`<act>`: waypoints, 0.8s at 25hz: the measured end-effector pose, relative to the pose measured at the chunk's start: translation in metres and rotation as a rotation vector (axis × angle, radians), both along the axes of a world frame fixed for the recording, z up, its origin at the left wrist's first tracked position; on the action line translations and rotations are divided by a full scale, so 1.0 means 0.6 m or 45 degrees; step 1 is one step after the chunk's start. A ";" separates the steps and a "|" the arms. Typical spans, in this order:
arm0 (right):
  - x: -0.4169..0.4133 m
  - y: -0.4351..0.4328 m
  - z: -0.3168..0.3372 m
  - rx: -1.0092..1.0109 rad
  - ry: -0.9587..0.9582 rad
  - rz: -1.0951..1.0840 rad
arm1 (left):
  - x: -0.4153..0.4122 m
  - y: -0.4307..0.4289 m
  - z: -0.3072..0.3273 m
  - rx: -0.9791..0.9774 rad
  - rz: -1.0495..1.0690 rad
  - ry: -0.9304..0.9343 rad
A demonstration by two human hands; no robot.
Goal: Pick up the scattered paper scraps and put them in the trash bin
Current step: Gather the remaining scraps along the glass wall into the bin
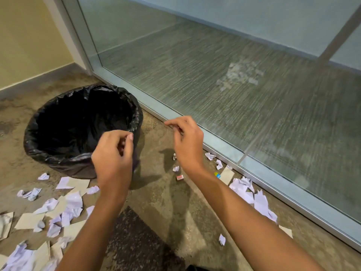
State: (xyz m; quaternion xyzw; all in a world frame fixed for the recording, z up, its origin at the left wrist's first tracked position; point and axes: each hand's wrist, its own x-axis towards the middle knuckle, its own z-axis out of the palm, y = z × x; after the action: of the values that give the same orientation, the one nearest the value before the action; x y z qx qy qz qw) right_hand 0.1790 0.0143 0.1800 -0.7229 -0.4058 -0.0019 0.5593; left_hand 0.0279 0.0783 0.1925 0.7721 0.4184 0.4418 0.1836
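Observation:
A round trash bin with a black bag liner stands on the floor at the left. My left hand hovers over its near right rim, fingers loosely curled and apart, nothing in it. My right hand hangs to the right of the bin, above the floor, fingers bent and apart, holding nothing. White paper scraps lie scattered on the floor at the lower left. More crumpled scraps lie along the glass wall's base at the right, and small bits sit under my right hand.
A glass wall with a metal bottom frame runs diagonally along the right. A beige wall with a baseboard stands behind the bin. A dark carpet tile lies between my forearms. A small red-and-white item lies on the floor.

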 end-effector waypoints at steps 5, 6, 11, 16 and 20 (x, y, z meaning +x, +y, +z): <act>0.076 -0.147 -0.169 -0.416 0.143 -0.263 | 0.064 -0.088 -0.169 -0.113 -0.342 0.307; 0.092 -0.175 -0.205 -0.511 0.156 -0.306 | 0.069 -0.093 -0.204 -0.172 -0.392 0.371; 0.168 -0.275 -0.341 -1.184 0.172 -0.581 | 0.089 -0.093 -0.334 -0.519 -0.459 0.690; 0.206 -0.289 -0.379 -1.315 0.403 -0.642 | 0.138 -0.052 -0.398 -0.637 -0.458 1.033; 0.207 -0.274 -0.398 -1.366 0.245 -0.636 | 0.196 -0.016 -0.422 -0.714 -0.451 1.130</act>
State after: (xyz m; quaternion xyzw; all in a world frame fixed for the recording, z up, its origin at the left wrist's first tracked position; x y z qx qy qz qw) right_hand 0.3032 -0.1501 -0.0585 -0.9747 -0.1155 0.1374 0.1333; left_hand 0.1456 0.0689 -0.0604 0.8643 0.4209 -0.0919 0.2596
